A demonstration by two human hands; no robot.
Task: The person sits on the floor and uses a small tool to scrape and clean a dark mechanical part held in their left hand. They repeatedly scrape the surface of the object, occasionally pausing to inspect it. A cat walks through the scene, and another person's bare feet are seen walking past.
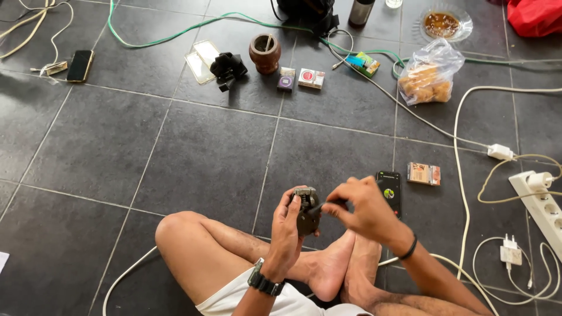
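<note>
Sitting cross-legged on the tiled floor [205, 152]; left hand [287, 225] is grasping a small dark device [307, 212]; right hand [363, 208] is pinching a thin tool [321, 206] against it; a phone [389, 192] is lying just beside.

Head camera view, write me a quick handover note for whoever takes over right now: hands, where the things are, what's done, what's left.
Left hand: wrapped around a small dark device, held upright over the crossed legs.
Right hand: pinching a thin dark tool, its tip on the device's upper part.
Nearby: a phone lies on the floor tiles just beyond the right hand, a small box beside it.
Done: device in hand, tool in place.
Left: the work with the tool on the device; how far it has got cannot be told.
</note>
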